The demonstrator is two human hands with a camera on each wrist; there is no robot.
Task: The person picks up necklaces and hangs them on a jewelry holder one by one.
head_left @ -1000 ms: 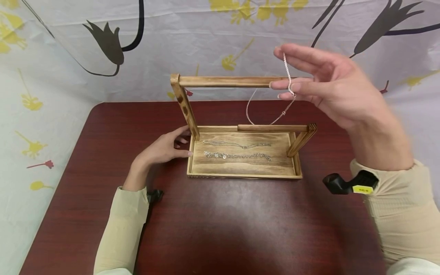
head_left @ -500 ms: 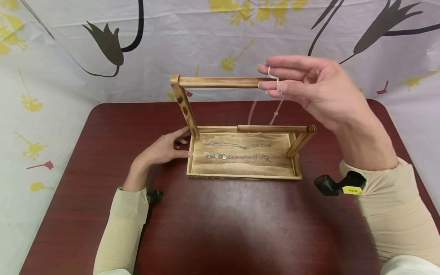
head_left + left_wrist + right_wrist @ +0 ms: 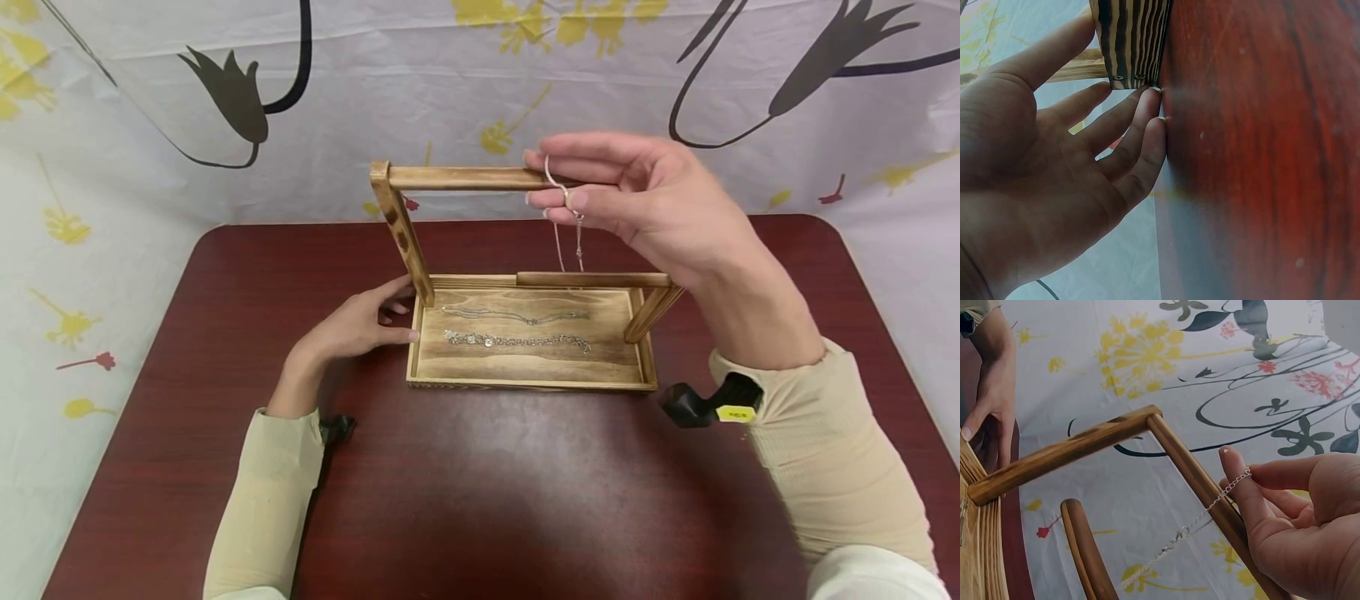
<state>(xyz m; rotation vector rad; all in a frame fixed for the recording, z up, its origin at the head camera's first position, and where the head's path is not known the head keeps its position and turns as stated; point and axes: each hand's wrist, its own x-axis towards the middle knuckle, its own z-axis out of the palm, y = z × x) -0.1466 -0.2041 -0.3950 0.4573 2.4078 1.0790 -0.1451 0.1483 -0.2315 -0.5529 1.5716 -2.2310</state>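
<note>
My right hand pinches a thin silver chain necklace between thumb and fingers, at the upper bar of a wooden jewelry stand. The chain crosses in front of that bar in the right wrist view and dangles in a loop behind the lower bar. With relaxed fingers, my left hand touches the left end of the stand's tray, thumb against the wall and fingertips by the back corner. Inside the tray lie a fine silver necklace and a chunkier silver chain with charms.
The stand rests on a dark red wooden table. A wooden post rises at the tray's left and carries the upper bar. Behind the table hangs a white cloth printed with flowers.
My right hand has moved left and slightly down along the upper bar, carrying the necklace, whose hanging loop has narrowed. The left hand and the stand have stayed in place.
</note>
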